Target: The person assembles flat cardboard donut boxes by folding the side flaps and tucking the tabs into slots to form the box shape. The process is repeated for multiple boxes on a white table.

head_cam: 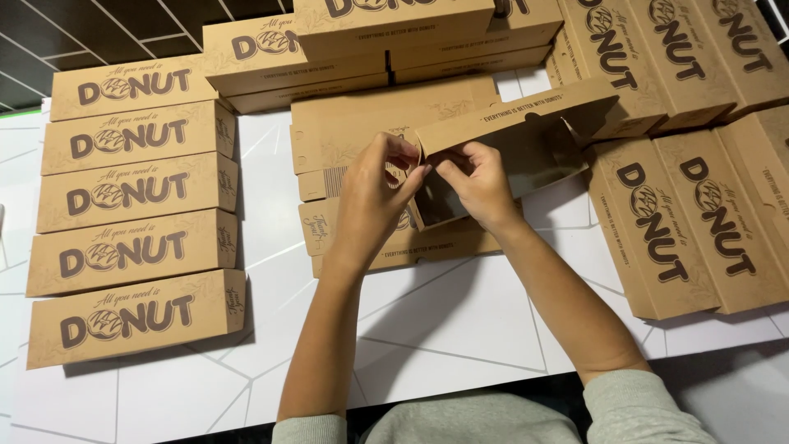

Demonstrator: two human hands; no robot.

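A half-folded brown cardboard box [526,136] is held above the white table [460,329], its open side toward me. My left hand [374,193] pinches a flap at the box's left end. My right hand [477,181] grips the same end from the other side, fingers tucked at the corner. Under the box lies a stack of flat, unfolded brown box blanks [345,131].
Several finished long brown boxes [136,247] with dark printed lettering lie in a column at the left. More finished boxes [699,205] lie side by side at the right and stacked along the back [296,49]. Dark tiled floor shows at the far left.
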